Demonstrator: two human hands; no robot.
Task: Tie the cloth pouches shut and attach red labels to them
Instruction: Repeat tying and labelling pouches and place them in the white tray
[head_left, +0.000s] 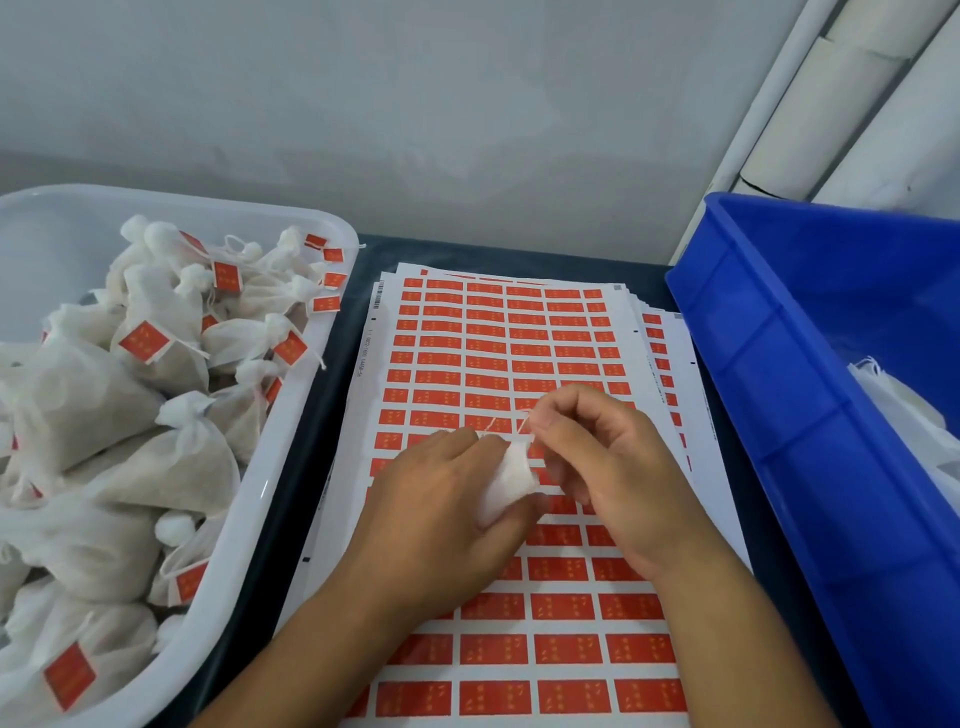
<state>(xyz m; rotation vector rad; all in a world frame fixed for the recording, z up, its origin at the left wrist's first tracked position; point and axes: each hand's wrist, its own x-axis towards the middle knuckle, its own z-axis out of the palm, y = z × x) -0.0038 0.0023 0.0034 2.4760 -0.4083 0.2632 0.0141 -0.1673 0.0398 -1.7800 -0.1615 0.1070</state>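
Head view, item in hand: one cloth pouch (506, 480), held over the middle of the label sheets (498, 358). My left hand (441, 512) grips its body; my right hand (605, 467) pinches the drawstring (519, 422) just above its neck.

Risks, as I judge them: the thin string could slip from my pinch before the knot sets; a loose neck would then let the filling out; a hard pull may snap the string.

Surroundings: white tray (291, 415) at the table's left edge, heaped with finished pouches (156, 353) bearing red labels. Blue bin (810, 395) at the right edge, with white cloth inside.

Obstructions: both containers stand close beside my forearms.
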